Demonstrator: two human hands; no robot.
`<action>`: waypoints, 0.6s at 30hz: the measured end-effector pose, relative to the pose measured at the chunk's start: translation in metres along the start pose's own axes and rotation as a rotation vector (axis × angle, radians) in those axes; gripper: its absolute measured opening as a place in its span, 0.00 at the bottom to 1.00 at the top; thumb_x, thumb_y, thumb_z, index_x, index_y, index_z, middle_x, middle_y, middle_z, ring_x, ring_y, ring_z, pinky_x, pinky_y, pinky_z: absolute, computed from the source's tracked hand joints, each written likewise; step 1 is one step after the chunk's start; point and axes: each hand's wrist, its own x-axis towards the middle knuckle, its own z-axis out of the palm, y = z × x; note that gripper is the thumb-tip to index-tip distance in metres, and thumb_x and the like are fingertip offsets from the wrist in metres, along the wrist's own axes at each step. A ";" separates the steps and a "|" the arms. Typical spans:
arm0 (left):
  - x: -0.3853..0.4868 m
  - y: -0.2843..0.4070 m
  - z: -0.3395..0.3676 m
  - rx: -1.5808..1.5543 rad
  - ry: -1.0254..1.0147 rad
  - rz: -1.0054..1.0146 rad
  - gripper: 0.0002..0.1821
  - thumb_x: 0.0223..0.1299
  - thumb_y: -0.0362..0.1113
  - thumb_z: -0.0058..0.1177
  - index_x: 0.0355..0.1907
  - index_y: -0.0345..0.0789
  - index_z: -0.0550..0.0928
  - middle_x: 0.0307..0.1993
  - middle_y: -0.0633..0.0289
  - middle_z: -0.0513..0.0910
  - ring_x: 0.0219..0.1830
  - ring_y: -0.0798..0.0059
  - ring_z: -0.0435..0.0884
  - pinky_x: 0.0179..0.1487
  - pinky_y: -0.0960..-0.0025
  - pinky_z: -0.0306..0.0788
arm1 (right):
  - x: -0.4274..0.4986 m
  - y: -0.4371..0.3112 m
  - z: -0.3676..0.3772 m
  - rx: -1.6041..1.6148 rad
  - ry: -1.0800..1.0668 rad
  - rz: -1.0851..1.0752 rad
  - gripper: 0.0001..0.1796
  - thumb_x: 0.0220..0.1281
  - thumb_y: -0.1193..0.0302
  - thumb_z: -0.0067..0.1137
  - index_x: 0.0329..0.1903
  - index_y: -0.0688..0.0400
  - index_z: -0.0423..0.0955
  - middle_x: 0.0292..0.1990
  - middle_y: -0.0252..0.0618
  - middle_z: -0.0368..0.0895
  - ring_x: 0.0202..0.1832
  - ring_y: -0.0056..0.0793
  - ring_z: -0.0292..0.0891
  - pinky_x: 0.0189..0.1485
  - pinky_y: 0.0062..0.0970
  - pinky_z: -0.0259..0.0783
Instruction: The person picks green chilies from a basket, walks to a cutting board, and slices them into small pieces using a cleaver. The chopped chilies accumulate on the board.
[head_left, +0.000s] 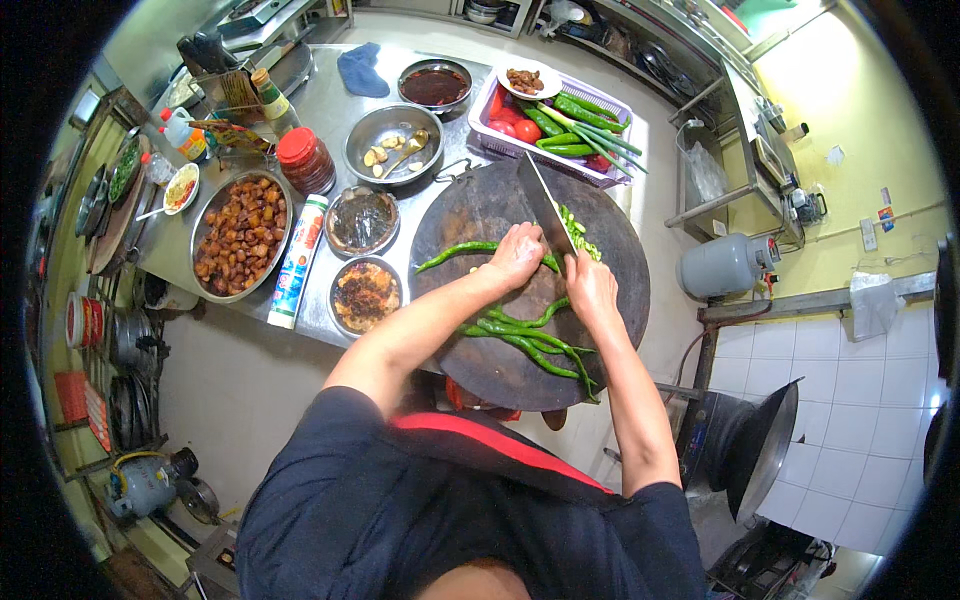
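My left hand (519, 255) holds a long green chili pepper (461, 251) down on the round dark chopping board (457, 206). The pepper's near end shows on both sides of my fingers. In my right hand (592, 289) is the handle of a cleaver (545, 201), its broad blade beside my left fingertips. Chopped green pepper pieces (576, 229) lie along the far side of the blade. Several whole green chili peppers (525, 337) rest on the near part of the board, between my forearms.
Beyond the board stands a purple basket (480, 124) of tomatoes and green peppers, with a plate (551, 81) of brown food. Left are a garlic bowl (356, 146), a sauce bowl (466, 90), a red-lidded jar (307, 169) and a bowl of browned chunks (244, 236). A gas cylinder (716, 265) is at right.
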 end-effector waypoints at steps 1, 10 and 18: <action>0.000 0.001 0.001 -0.004 0.003 -0.029 0.07 0.48 0.35 0.51 0.21 0.35 0.80 0.32 0.53 0.75 0.41 0.55 0.74 0.43 0.56 0.69 | 0.001 -0.001 0.000 -0.054 -0.051 0.072 0.14 0.67 0.63 0.50 0.35 0.63 0.74 0.26 0.59 0.79 0.32 0.61 0.78 0.38 0.53 0.73; -0.005 -0.002 0.006 -0.090 0.005 0.019 0.05 0.47 0.33 0.50 0.21 0.35 0.78 0.32 0.56 0.75 0.39 0.55 0.74 0.43 0.56 0.70 | 0.008 -0.001 0.003 0.043 -0.011 0.014 0.14 0.67 0.62 0.50 0.37 0.62 0.74 0.27 0.60 0.80 0.33 0.61 0.79 0.38 0.53 0.74; -0.007 0.000 -0.001 -0.132 0.006 0.037 0.03 0.47 0.30 0.50 0.24 0.33 0.77 0.30 0.55 0.76 0.39 0.55 0.77 0.42 0.58 0.74 | 0.010 0.002 0.009 0.031 -0.029 0.007 0.16 0.67 0.62 0.50 0.37 0.63 0.75 0.28 0.61 0.80 0.35 0.62 0.79 0.40 0.54 0.73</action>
